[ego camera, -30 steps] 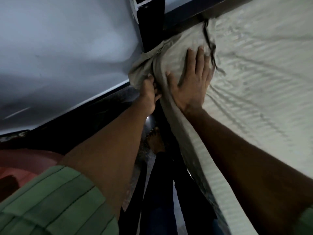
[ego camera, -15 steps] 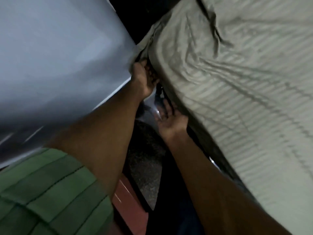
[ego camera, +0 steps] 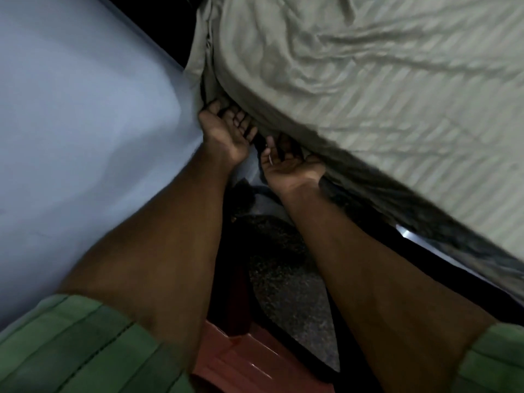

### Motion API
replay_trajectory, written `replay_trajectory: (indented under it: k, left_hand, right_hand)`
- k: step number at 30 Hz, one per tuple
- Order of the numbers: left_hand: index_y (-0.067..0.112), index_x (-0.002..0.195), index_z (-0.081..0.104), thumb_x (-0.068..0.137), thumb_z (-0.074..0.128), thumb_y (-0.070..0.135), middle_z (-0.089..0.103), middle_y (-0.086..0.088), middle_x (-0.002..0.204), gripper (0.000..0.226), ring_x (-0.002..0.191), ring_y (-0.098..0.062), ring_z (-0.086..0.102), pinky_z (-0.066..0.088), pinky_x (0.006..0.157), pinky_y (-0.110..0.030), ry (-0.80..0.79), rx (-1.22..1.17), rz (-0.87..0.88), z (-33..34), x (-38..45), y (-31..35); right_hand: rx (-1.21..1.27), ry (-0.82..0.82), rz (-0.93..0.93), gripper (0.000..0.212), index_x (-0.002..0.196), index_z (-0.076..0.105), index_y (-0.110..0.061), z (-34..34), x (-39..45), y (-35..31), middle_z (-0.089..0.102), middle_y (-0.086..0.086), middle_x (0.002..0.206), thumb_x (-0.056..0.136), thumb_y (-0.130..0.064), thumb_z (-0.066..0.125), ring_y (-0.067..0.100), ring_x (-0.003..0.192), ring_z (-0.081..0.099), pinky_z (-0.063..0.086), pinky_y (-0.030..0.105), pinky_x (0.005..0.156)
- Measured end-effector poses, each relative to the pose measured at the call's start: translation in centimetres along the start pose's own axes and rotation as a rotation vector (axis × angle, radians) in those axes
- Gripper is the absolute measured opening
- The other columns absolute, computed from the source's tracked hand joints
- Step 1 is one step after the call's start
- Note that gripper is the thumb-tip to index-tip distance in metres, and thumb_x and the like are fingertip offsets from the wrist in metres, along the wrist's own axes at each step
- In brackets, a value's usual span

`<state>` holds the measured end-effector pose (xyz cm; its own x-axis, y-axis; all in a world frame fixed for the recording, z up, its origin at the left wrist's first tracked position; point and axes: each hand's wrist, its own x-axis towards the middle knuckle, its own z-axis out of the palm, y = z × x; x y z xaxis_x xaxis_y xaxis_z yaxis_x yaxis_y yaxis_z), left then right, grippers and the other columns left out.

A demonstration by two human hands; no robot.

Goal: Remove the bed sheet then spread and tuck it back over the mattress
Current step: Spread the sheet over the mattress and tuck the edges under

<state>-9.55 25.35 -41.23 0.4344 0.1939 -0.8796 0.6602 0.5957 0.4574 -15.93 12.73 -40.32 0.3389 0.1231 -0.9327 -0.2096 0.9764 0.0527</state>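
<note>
Both my hands are under the bed sheet's hanging edge at the corner of the mattress.

My left hand (ego camera: 224, 131) is palm-up with its fingers curled around a fold of the bed sheet (ego camera: 354, 80) where it bunches at the corner, beside the pale blue wall (ego camera: 85, 109). My right hand (ego camera: 289, 163) lies just beside it, palm-up, fingers reaching under the sheet's edge; they are hidden in shadow, so I cannot tell whether they grip the cloth. The striped sheet lies wrinkled over the mattress, its edge draping down past my right forearm. Below, between my arms, is the dark speckled floor (ego camera: 286, 279), and my green sleeves (ego camera: 71, 350) show at the bottom.
</note>
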Motion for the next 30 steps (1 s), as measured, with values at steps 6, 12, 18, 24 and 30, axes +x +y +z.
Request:
replay_trajectory:
  k: [6, 12, 18, 24, 30]
  left_hand:
    - [0.013, 0.137, 0.063, 0.100, 0.032, 0.038, 0.070, -0.017, 0.127, 0.054, 0.119, -0.036, 0.065, 0.060, 0.082, -0.046, 0.006, -0.170, -0.007, 2.1, -1.1, 0.0]
    - [0.021, 0.118, 0.065, 0.103, 0.022, 0.042, 0.067, -0.014, 0.109, 0.050, 0.107, -0.031, 0.058, 0.042, 0.097, -0.040, -0.011, -0.013, -0.007, 4.3, -4.1, 0.7]
    - [0.014, 0.097, 0.056, 0.110, 0.018, 0.040, 0.061, -0.007, 0.100, 0.048, 0.077, -0.021, 0.054, 0.046, 0.069, -0.034, -0.012, 0.080, 0.009, 4.0, -3.9, 1.6]
    - [0.015, 0.113, 0.068, 0.105, 0.034, 0.022, 0.076, -0.003, 0.101, 0.036, 0.100, -0.022, 0.066, 0.056, 0.087, -0.034, -0.011, 0.428, -0.060, -0.7, -3.1, -0.2]
    - [0.013, 0.138, 0.060, 0.108, 0.031, 0.028, 0.070, -0.005, 0.126, 0.044, 0.113, -0.019, 0.064, 0.050, 0.087, -0.029, 0.017, 0.287, -0.078, -0.4, -6.2, -0.8]
  right_hand:
    - [0.006, -0.014, 0.005, 0.065, 0.147, 0.052, -0.014, 1.7, -1.0, -0.4, 0.054, 0.013, 0.150, 0.099, -0.051, 0.027, 0.031, 0.107, 0.060, 0.041, 0.035, 0.085]
    - [0.128, -0.022, 0.031, 0.073, 0.149, 0.049, -0.014, 2.7, -2.0, -0.5, 0.052, 0.016, 0.150, 0.096, -0.059, 0.026, 0.034, 0.126, 0.055, 0.042, 0.039, 0.094]
    - [0.269, -0.007, 0.058, 0.073, 0.144, 0.055, -0.020, 4.3, -1.6, -2.2, 0.052, 0.010, 0.152, 0.096, -0.063, 0.020, 0.029, 0.121, 0.053, 0.039, 0.044, 0.099]
    - [-0.014, -0.053, 0.094, 0.068, 0.145, 0.054, -0.020, 0.5, -4.0, -1.3, 0.058, 0.013, 0.144, 0.098, -0.061, 0.027, 0.037, 0.133, 0.051, 0.040, 0.046, 0.101]
    - [-0.071, 0.081, 0.057, 0.078, 0.149, 0.049, -0.013, -2.4, -5.5, -1.1, 0.050, 0.013, 0.153, 0.103, -0.068, 0.018, 0.036, 0.140, 0.047, 0.035, 0.050, 0.107]
